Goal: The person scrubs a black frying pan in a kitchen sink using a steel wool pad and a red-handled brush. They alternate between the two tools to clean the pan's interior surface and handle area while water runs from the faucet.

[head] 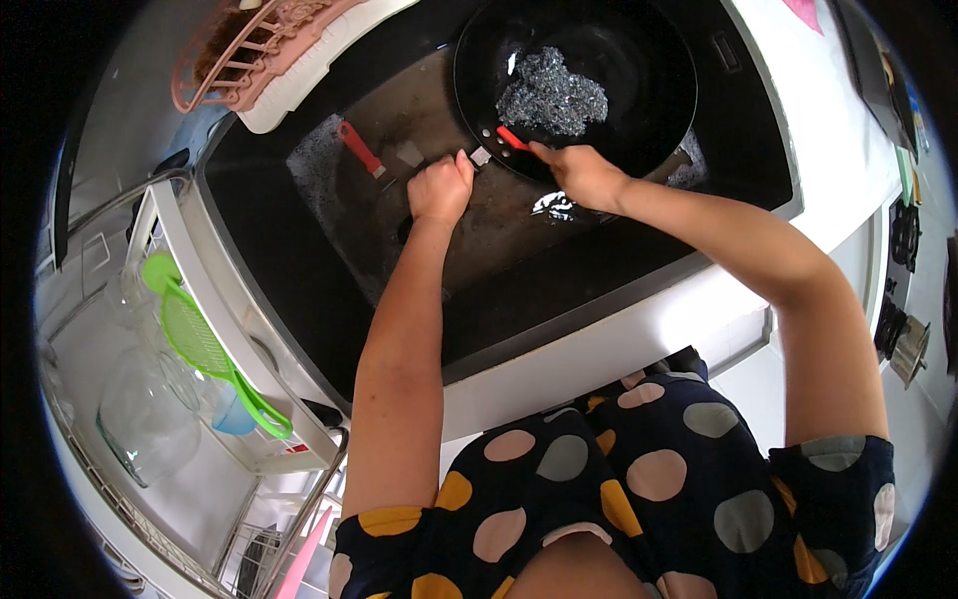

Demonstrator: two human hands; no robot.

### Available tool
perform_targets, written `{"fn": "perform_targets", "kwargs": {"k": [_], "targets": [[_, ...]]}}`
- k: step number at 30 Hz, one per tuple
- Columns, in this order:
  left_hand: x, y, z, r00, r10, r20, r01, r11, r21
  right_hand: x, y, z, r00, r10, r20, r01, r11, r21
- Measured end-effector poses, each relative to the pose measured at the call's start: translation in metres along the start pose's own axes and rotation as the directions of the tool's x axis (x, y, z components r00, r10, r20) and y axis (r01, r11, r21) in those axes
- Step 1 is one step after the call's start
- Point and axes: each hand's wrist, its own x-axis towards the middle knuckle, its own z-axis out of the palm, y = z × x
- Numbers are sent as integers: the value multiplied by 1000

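Note:
A black wok [644, 67] rests tilted in a black sink [314, 314] that holds water and some suds. My left hand [440, 187] is closed around the wok's handle, just behind its metal collar [480, 156]; most of the handle is hidden. In my right hand [587, 176] is a small red tool [513, 138], its end against the inner wall beside the handle rivets. A tangled heap of steel wool [552, 93] lies inside the wok. Left of my left hand, a red-handled scraper [359, 150] with a metal end lies in the sink.
A pink plastic rack [258, 67] with a brown scourer stands at the upper left. On the left, a white shelf [224, 337] carries a green strainer [198, 337] near a glass jar [146, 412]. A metal pot [909, 348] stands at the far right.

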Motion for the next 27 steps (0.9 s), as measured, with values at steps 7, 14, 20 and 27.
{"fn": "perform_targets", "kwargs": {"k": [7, 14, 20, 27], "targets": [[3, 1, 5, 1000, 11, 0, -11, 999, 33, 7, 16, 11, 995, -49, -83, 49, 999, -3], [-4, -7, 0, 1000, -11, 4, 11, 999, 45, 12, -10, 5, 993, 116, -10, -111, 972, 207], [-1, -7, 1, 1000, 5, 12, -6, 999, 39, 13, 30, 17, 996, -85, -37, 86, 996, 21], [2, -1, 1, 1000, 5, 13, -6, 1000, 28, 23, 7, 9, 997, 34, -70, -28, 996, 82]]}}
